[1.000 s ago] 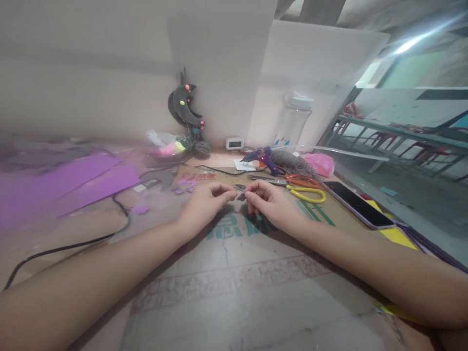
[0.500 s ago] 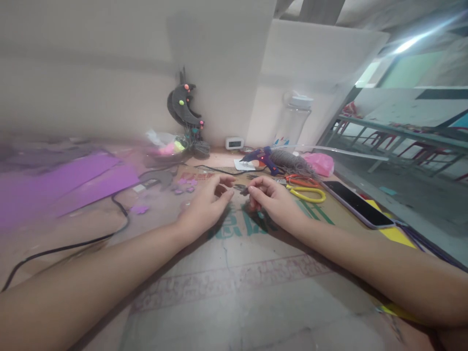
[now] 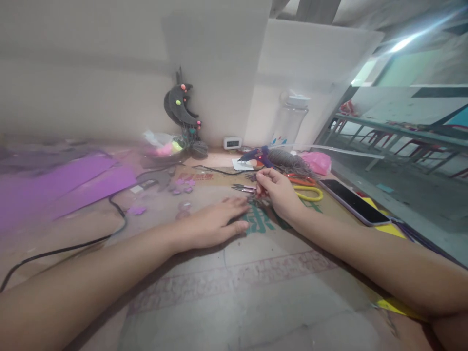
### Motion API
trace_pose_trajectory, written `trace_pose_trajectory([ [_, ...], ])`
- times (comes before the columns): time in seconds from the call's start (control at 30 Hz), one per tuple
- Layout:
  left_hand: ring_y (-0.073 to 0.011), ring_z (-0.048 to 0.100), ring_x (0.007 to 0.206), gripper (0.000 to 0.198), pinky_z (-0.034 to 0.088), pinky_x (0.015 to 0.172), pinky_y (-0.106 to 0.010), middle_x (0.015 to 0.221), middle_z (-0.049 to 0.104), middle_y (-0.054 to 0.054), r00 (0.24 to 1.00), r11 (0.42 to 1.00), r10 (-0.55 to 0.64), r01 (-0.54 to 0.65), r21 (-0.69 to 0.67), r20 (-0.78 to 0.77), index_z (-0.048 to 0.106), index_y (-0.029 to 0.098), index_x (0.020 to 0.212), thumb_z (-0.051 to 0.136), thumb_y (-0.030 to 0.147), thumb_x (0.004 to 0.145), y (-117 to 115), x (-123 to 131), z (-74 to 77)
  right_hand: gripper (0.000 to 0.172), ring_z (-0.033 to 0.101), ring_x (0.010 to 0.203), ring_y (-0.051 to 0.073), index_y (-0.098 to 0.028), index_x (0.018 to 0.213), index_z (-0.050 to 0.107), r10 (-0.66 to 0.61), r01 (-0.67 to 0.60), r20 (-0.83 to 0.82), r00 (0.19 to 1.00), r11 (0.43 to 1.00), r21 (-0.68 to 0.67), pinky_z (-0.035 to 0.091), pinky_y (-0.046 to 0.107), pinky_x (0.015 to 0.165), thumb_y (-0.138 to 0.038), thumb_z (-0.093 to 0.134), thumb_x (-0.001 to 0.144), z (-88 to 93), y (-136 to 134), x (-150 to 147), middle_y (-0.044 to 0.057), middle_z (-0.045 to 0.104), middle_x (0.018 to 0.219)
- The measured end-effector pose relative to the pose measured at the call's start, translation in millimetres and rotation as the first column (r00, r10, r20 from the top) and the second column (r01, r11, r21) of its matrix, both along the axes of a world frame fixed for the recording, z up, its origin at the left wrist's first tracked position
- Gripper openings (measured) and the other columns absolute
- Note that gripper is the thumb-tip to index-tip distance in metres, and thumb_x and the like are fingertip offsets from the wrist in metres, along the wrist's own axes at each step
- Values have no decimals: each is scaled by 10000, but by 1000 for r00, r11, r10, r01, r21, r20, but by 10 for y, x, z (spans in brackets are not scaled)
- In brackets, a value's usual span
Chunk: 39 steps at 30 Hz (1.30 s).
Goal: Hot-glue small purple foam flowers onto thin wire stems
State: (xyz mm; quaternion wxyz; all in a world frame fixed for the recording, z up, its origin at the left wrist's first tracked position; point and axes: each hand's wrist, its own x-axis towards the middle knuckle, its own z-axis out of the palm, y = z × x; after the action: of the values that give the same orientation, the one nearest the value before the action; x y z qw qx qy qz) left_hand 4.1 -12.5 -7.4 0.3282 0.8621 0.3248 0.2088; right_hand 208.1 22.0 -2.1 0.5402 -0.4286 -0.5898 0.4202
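My left hand (image 3: 221, 222) lies low over the printed cardboard (image 3: 204, 297), palm down, fingers stretched out and thumb apart, holding nothing. Just to its right, my right hand (image 3: 276, 192) is closed in a pinch. A small dark purplish-grey bit shows by its fingertips, too blurred to name. Scissors with a yellow handle (image 3: 310, 193) lie partly behind my right hand, their blades (image 3: 243, 188) pointing left. Some greyish strands (image 3: 256, 199) show beneath the right fingers, near the left fingertips. An orange-handled tool (image 3: 302, 180) lies beyond the scissors.
A glue gun (image 3: 258, 156), grey yarn (image 3: 285, 160), a pink bag (image 3: 317, 163) and a clear bottle (image 3: 290, 119) stand behind. At right lies a phone (image 3: 353, 201). Purple sheets (image 3: 84, 183), flower cutouts (image 3: 185, 185) and a black cord (image 3: 122, 214) are left. A dark crescent ornament (image 3: 179, 107) stands at back.
My left hand has lowered toward the cardboard and its fingers have straightened. My right hand has shifted slightly, its pinch now higher. The camera view has moved a little.
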Motion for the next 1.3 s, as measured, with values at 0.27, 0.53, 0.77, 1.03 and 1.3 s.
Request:
trace_pose_trajectory([
  [0.27,-342,379,1396,587,272,1139,-513,1430,535,-132,970,973,215,-223,56,118,641,230,1218,650,590,755,-34,-10,88,343,464,442,77,-194,817,539,-7,4,-57,998,999,-46,330,204,445,-481,706,735,-29,78,27,-69,548,522],
  [0.53,-166,615,636,424,495,641,-296,664,661,-36,917,936,267,-174,-305,295,581,207,666,467,534,910,-171,94,151,291,495,479,96,-208,840,521,68,-69,70,995,998,11,398,224,492,-470,644,807,5,-39,-18,-72,536,539],
  [0.77,-188,636,898,327,505,790,-312,990,692,-67,832,905,422,-407,-122,359,618,171,1087,615,397,850,-17,92,90,230,485,485,91,-200,851,529,214,-217,119,969,976,7,401,220,493,-411,620,841,36,-206,-96,-68,535,546],
  [1.03,-188,664,859,194,515,801,-306,917,739,-44,858,926,373,-366,-88,354,706,200,917,594,348,864,-48,86,105,155,508,501,84,-200,858,533,231,-227,198,953,973,-44,409,209,493,-338,603,847,106,-348,-157,-66,547,586],
  [1.3,-185,649,833,215,509,759,-292,865,727,-35,854,907,404,-422,-21,329,691,198,850,552,359,881,-50,88,113,168,499,512,93,-201,873,524,241,-246,271,932,969,-16,401,216,499,-354,589,861,69,-330,-148,-63,541,579],
])
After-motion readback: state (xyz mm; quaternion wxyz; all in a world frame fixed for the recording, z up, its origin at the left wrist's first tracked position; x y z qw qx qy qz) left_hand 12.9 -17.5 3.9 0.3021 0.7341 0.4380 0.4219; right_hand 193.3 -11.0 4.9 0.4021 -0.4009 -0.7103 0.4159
